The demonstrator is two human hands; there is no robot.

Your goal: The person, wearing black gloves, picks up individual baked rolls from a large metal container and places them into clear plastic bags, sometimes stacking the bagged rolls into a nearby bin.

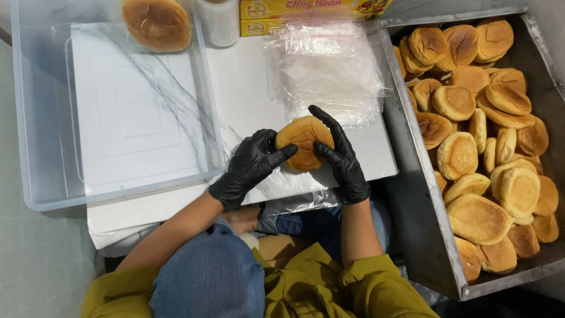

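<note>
Between the gloved hands, left (250,168) and right (338,156), both gripping it, sits the bun (303,141)

Both hands wear black gloves and close around one round bun (304,143), the landmark here. The left hand (247,168) sits to the left of the bun, thumb stretched along its near edge, fingers (263,143) curled against its side. The right hand (341,159) cups the bun's right side, fingers spread up over its far edge. Bare forearms run back from the bun toward the body, sleeves pushed up near the elbows.
</note>
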